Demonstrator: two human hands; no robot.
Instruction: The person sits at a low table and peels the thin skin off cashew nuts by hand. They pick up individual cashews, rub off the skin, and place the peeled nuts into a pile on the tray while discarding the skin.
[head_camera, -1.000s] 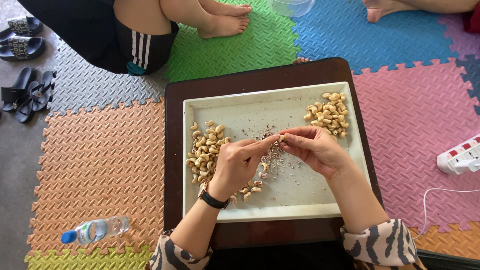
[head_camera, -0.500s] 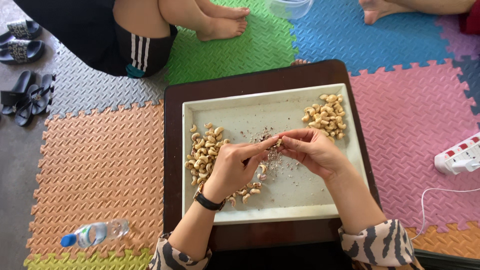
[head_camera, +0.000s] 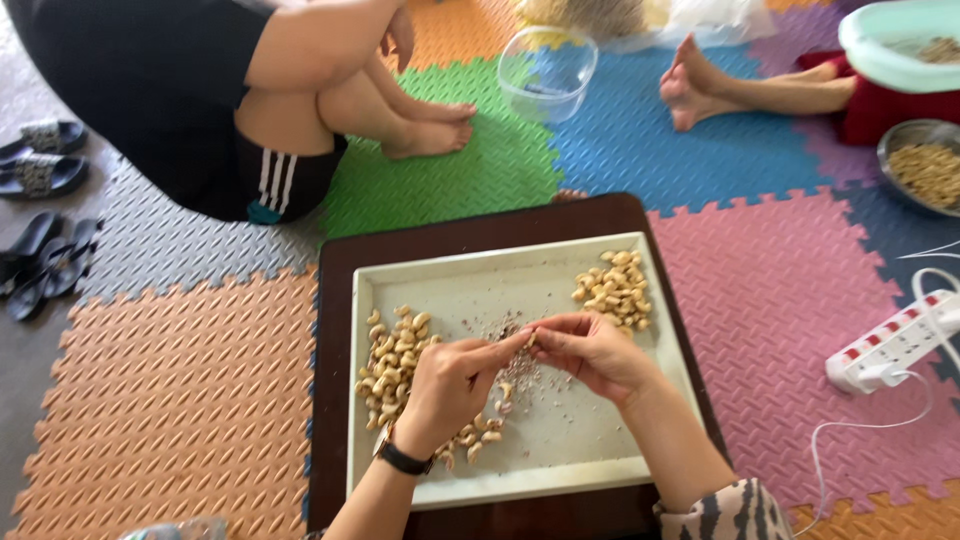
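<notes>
A white rectangular tray lies on a low dark wooden table. A heap of pale cashew nuts lies at its left side, a smaller heap of cashew nuts at its far right. Reddish skin flakes are scattered in the middle. My left hand and my right hand meet above the flakes, fingertips pinching one small cashew nut between them. A dark watch sits on my left wrist.
A seated person in black shorts is at the far left; another person's bare feet at the far right. A clear plastic tub, a metal bowl of nuts, a white power strip and black sandals lie on coloured foam mats.
The camera has tilted up, showing more of the far floor and both seated people. My hands stay together over the tray's middle, still working one nut.
</notes>
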